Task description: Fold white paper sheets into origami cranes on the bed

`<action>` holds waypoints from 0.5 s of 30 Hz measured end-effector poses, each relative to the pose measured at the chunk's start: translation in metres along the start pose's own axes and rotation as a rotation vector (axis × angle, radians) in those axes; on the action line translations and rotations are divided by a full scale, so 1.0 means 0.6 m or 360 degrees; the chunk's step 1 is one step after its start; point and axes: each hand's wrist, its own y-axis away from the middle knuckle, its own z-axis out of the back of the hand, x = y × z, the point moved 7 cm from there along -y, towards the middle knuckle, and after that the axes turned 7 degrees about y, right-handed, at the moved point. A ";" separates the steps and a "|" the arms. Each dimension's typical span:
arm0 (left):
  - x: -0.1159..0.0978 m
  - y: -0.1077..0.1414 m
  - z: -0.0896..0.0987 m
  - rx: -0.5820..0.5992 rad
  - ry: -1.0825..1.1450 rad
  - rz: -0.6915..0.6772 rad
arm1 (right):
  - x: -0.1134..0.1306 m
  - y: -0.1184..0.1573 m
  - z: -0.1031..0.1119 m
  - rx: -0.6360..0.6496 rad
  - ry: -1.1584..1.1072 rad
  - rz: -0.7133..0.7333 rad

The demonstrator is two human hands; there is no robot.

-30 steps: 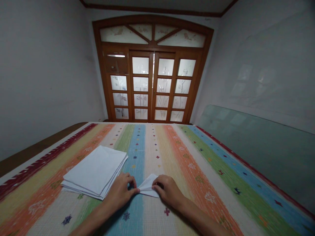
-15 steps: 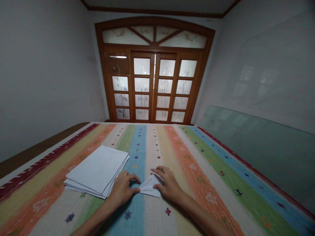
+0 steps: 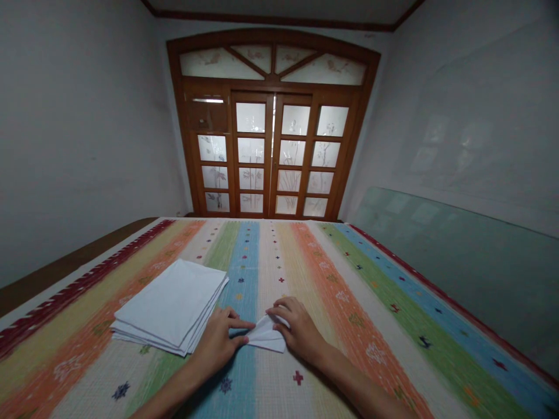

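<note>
A small folded white napkin (image 3: pixel 267 336) lies on the striped tablecloth (image 3: pixel 279 401) in front of me, narrowing to a point at its left. My left hand (image 3: pixel 222 337) has its thumb and index finger closed at that pointed end. At the upper right of the napkin, my right hand (image 3: pixel 301 329) grips the folded layers between thumb and fingers, lifting them slightly. Part of the napkin is hidden behind the right fingers. Just left of my left hand sits a stack of flat white napkins (image 3: pixel 174 305), their edges a little out of line.
The tablecloth has coloured stripes with small motifs and covers the long table. A brown edge (image 3: pixel 70 256) runs along the left. A pale green panel (image 3: pixel 458 262) stands along the right side. At the far end are wooden doors with glass panes (image 3: pixel 273 157).
My left index finger has stretched right onto the napkin's pointed end. My right fingers have curled in closer over the napkin's top, bending its upper layer. The stack has stayed put.
</note>
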 end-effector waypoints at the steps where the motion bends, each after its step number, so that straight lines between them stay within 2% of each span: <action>1: -0.001 0.001 -0.002 -0.0009 0.0001 -0.0017 | 0.003 0.000 0.001 -0.0021 0.0021 0.0037; 9: -0.015 0.009 -0.006 0.0017 -0.0032 -0.0086 | 0.032 0.008 0.001 -0.0134 0.0424 0.0395; 15: -0.028 0.014 -0.003 0.0027 0.0005 -0.0141 | 0.036 0.014 -0.007 -0.0057 0.0583 0.0411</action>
